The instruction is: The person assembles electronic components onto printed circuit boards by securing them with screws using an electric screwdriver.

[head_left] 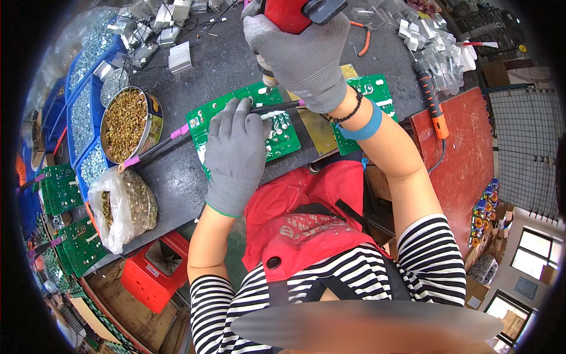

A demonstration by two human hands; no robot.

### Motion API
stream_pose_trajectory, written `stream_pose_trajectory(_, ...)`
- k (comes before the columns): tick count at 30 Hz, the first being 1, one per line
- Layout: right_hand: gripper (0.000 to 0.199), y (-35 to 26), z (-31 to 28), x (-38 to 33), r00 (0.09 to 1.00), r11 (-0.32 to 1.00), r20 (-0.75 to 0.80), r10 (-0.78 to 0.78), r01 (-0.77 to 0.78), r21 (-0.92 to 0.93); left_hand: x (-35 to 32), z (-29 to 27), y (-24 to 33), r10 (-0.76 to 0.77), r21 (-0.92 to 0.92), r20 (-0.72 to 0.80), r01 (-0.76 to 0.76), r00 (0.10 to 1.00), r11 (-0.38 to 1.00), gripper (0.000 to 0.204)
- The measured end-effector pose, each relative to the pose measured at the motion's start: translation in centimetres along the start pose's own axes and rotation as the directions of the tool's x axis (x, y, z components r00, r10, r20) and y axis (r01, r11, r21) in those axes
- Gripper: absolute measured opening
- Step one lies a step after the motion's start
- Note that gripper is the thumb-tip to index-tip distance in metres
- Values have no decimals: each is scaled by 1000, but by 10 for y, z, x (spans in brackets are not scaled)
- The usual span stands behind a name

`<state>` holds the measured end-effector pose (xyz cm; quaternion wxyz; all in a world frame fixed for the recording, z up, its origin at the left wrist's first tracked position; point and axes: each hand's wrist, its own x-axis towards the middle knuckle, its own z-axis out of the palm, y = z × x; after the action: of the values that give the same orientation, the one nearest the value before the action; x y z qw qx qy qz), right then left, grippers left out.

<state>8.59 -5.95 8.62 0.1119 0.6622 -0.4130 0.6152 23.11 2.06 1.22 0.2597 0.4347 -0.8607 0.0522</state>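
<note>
My right hand [306, 68], in a grey glove, is closed around a red power screwdriver [286, 15]. Its tip points down at the upper edge of a green circuit board [286, 134]; whether it touches a screw is hard to tell. On that board my left hand [236, 150], also gloved, lies flat with its fingers stretched out. A black cable with pink ends [156, 150] crosses the board near my left fingertips. Right of it, a second green board [380, 88] lies beside a yellowish plate [318, 131], partly hidden by my right wrist.
Left on the dark table stand a round tin of brass-coloured screws [125, 124], blue bins [81, 115] of silver screws and a plastic bag [121, 212] of small parts. Heat sinks [180, 58], red-handled pliers [365, 44] and an orange-handled tool [439, 125] lie farther out.
</note>
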Motion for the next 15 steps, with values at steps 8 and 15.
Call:
stream_pose_trajectory(8,14,-18,-3,-2,931,905,56,361,-364,219,-1,0,2,-2,6,-29,2,1000,1000,24)
stream_pose_trajectory(15,11,-32,-50,44,588,330,370,719,-757,564,-10,-30,6,-113,-336,-338,-8,934,942,21)
